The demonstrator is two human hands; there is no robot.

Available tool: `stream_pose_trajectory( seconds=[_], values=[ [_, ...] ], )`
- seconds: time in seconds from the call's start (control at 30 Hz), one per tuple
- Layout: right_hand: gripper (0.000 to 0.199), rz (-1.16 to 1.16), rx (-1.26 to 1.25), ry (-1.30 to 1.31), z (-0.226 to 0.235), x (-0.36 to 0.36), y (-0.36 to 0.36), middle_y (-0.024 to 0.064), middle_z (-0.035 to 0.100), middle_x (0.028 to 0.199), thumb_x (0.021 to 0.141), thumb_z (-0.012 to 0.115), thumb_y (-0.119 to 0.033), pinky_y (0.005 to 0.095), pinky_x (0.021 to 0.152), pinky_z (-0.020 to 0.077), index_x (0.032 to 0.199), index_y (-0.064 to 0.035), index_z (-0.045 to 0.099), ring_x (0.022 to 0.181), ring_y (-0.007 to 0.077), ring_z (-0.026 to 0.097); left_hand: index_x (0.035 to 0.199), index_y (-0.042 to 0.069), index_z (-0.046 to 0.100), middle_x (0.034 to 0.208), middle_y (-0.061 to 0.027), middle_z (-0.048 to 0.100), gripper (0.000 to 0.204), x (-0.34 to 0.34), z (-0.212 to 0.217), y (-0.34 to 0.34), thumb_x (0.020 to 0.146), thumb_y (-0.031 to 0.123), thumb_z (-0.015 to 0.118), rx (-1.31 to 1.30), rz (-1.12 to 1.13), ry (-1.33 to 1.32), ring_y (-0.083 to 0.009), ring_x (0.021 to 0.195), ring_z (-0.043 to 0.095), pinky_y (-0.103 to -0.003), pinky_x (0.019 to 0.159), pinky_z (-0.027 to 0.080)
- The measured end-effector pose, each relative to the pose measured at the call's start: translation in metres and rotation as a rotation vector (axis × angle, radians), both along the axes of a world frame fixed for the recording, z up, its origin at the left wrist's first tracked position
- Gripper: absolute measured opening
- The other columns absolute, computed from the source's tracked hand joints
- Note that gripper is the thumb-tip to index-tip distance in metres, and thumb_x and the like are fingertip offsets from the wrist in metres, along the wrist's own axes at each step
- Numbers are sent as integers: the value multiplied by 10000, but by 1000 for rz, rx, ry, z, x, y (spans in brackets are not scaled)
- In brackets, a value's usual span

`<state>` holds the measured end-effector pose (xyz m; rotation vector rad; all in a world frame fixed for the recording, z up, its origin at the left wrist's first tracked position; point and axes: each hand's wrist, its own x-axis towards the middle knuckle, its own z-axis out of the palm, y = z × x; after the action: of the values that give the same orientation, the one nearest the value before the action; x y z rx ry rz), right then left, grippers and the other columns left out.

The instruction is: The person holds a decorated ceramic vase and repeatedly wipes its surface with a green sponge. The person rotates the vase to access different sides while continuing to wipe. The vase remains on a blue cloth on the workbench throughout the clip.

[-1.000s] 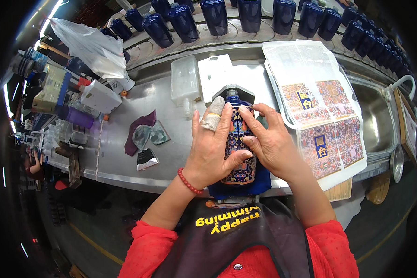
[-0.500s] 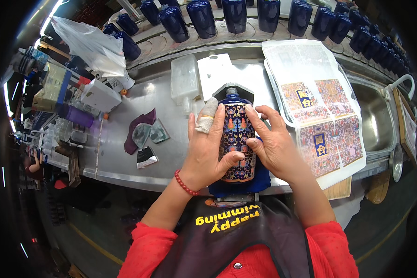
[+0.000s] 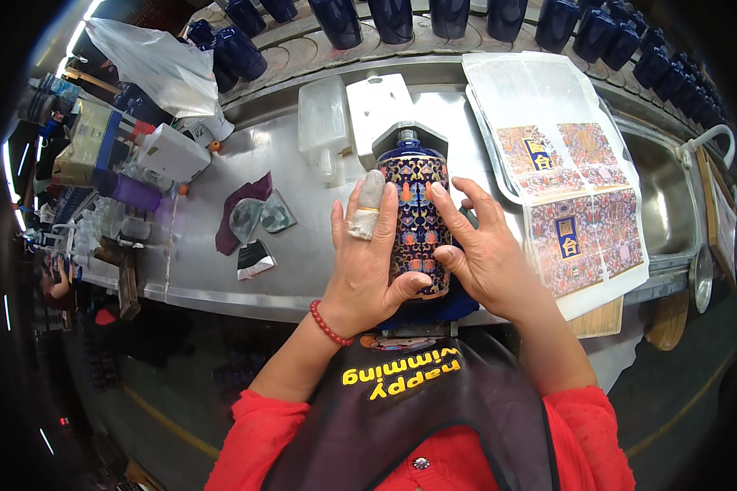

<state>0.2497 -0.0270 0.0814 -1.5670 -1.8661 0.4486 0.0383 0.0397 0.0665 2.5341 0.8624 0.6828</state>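
Left hand [image 3: 363, 263] and right hand [image 3: 495, 266] are flanking and touching a patterned blue bottle [image 3: 418, 225], their fingers [image 3: 387, 214] are resting spread, printed sheets [image 3: 561, 184] are lying at right.

Bright, even light fills the middle of the frame, where the hands [image 3: 362, 274] and the patterned bottle [image 3: 418, 225] look fairly sharp. White strip lights [image 3: 75, 37] burn out at the upper left, with more along the left edge. Glare whitens patches of the metal desk [image 3: 201, 254], and highlights streak the sink [image 3: 659, 204] at the right. The floor [image 3: 172, 385] lies dim across the lower corners. Straight edges bow outward, black closes in around the rim, and small things at the far left turn soft and stretched.
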Motion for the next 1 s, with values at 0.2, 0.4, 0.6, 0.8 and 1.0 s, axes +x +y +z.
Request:
stream_pose_trajectory(
  seconds=[0.2, 0.4, 0.6, 0.8, 1.0],
  values=[
    [684, -1, 98, -94, -7, -3, -8, 275, 392, 1473, 921, 704, -290, 511, 1054, 428, 1541, -157, 448, 1244, 464, 481, 1616, -22, 150, 1636, -250, 273, 1121, 4, -6, -10, 899, 769, 489, -2, -10, 5, -468, 1507, 234, -686, 1164, 89],
    [670, 31, 43, 77, -20, -4, -23, 301, 380, 1498, 943, 680, -213, 521, 1091, 401, 1558, -156, 421, 1286, 492, 459, 1608, -2, 250, 1627, -235, 318, 798, -9, -10, -18, 1049, 536, 436, -116, -3, -169, -424, 1519, 256, -585, 1214, 20],
    [672, 33, 60, 62, -27, -9, -34, 301, 373, 1496, 932, 690, -213, 516, 1081, 410, 1549, -144, 432, 1256, 483, 469, 1617, 49, 275, 1631, -219, 320, 708, -8, -17, -22, 1065, 457, 450, -116, -27, -151, -426, 1513, 265, -600, 1209, 25],
    [671, 27, 97, 48, -28, -12, -31, 300, 371, 1495, 932, 694, -232, 517, 1069, 417, 1548, -160, 438, 1236, 481, 474, 1625, 78, 262, 1640, -217, 298, 754, -11, -14, -19, 1038, 491, 493, -80, -62, -115, -422, 1510, 273, -637, 1196, 36],
    [670, 16, 110, 34, -29, -13, -32, 299, 368, 1500, 936, 693, -254, 525, 1074, 417, 1550, -180, 437, 1246, 486, 465, 1632, 77, 229, 1644, -224, 279, 833, -9, -13, -21, 998, 502, 560, -82, -72, -113, -417, 1518, 261, -659, 1189, 32]
  ],
)
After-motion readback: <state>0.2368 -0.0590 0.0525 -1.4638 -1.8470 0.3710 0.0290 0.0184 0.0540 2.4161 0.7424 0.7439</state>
